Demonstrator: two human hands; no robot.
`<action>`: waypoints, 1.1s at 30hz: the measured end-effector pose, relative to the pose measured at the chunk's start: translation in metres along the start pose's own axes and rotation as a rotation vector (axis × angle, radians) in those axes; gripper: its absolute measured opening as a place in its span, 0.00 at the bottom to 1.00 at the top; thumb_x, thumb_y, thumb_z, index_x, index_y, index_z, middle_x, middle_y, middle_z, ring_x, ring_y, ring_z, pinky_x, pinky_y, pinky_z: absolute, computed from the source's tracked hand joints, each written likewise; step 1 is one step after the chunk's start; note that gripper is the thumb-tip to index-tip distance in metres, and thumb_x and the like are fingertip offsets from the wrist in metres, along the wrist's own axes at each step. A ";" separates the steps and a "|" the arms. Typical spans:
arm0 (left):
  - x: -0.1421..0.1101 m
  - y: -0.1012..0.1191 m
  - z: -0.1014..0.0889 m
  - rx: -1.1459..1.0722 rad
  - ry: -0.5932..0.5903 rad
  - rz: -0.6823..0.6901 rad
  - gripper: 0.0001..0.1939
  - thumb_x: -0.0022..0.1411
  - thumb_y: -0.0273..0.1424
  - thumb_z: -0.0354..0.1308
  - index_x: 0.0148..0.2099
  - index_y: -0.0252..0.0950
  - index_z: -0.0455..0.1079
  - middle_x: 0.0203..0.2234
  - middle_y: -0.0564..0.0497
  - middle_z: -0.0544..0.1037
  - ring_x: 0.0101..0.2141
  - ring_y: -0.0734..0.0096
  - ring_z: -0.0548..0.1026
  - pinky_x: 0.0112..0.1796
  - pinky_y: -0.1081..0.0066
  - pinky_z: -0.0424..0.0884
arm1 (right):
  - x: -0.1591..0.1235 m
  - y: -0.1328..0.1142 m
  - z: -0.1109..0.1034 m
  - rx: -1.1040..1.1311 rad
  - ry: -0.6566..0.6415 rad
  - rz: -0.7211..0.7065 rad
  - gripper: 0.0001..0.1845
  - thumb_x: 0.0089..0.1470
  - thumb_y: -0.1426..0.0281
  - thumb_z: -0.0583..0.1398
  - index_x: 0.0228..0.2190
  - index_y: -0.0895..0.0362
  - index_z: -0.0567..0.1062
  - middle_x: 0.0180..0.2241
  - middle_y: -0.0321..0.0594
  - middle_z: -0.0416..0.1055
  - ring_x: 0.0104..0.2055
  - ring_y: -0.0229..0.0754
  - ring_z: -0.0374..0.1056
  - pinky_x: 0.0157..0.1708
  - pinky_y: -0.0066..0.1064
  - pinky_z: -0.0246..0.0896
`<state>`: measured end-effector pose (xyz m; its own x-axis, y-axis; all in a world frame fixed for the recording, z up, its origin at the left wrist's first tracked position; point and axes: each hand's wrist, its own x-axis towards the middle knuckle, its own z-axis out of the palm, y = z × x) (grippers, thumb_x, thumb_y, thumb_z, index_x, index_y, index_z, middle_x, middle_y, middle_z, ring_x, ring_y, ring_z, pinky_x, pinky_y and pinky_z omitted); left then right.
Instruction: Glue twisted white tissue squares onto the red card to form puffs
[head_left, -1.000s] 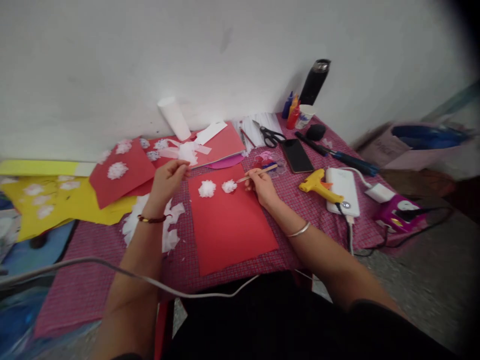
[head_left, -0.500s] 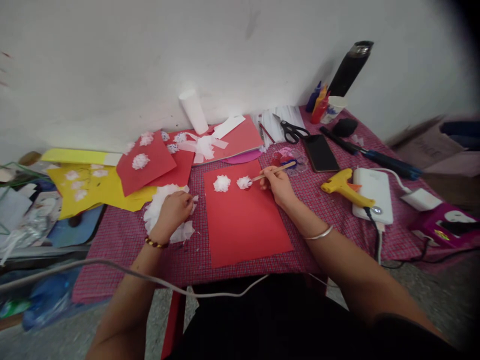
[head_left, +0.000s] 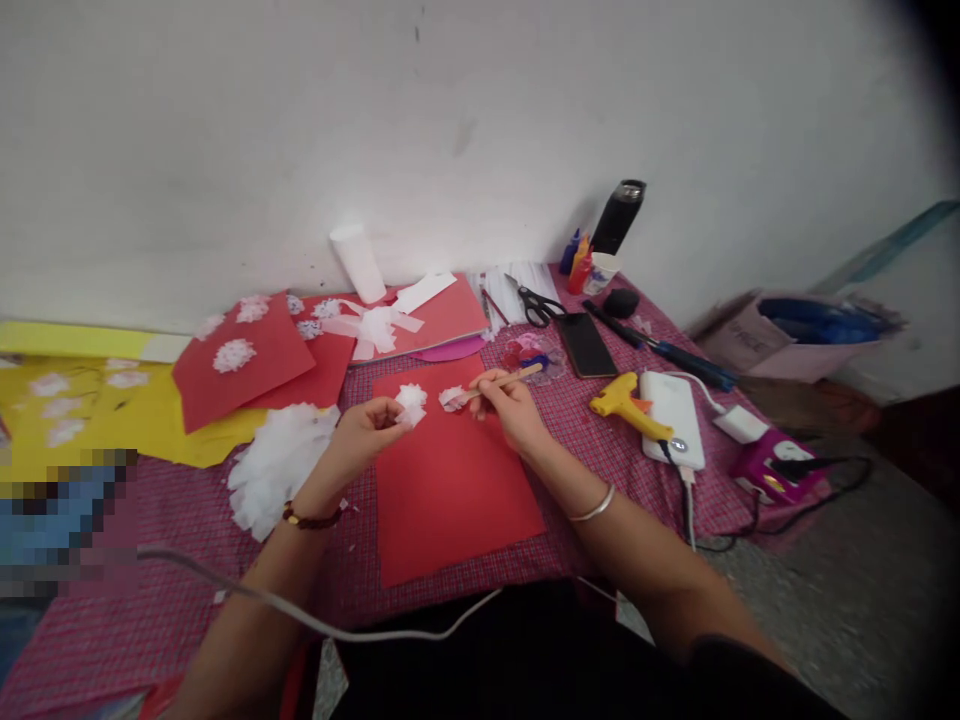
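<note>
My right hand (head_left: 504, 405) pinches a thin wooden craft stick (head_left: 516, 378). Its lower end touches or nearly touches a small white paper flower (head_left: 451, 399) on the red sheet (head_left: 457, 500). Beside that flower lies a fuller white paper flower (head_left: 412, 398). My left hand (head_left: 367, 432) is at its lower edge, thumb and fingertips closed on what looks like a small white tissue paper piece (head_left: 402, 417), which blends with the flower behind. Left of the sheet, partly behind my left hand, spreads a pile of white tissue paper pieces (head_left: 274, 465).
A dish of paint (head_left: 534, 355), black scissors (head_left: 538, 305) and a phone (head_left: 586, 345) lie beyond my right hand. A yellow glue gun (head_left: 628, 405) rests against a white power bank (head_left: 673, 420). Flower-decorated red cards (head_left: 247, 370) lie left. A white cable (head_left: 300, 600) crosses in front.
My left hand has moved from the tissue pile to the fuller flower on the red sheet. My right hand keeps the stick at the smaller flower. The view has shifted up and right.
</note>
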<state>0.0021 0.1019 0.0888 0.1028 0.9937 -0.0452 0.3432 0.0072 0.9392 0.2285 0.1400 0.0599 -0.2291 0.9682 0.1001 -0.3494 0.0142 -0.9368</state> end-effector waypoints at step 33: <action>-0.006 -0.020 0.018 -0.289 0.068 -0.178 0.13 0.49 0.40 0.64 0.27 0.35 0.73 0.22 0.52 0.74 0.24 0.74 0.69 0.29 0.71 0.66 | -0.013 0.004 0.013 -0.206 -0.385 0.108 0.09 0.55 0.64 0.59 0.29 0.57 0.71 0.21 0.33 0.69 0.22 0.34 0.65 0.25 0.27 0.61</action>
<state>0.0116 0.0934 0.0639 -0.0004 0.9792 -0.2031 0.0709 0.2026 0.9767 0.2188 0.1242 0.0596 -0.5891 0.8041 0.0794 -0.1261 0.0056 -0.9920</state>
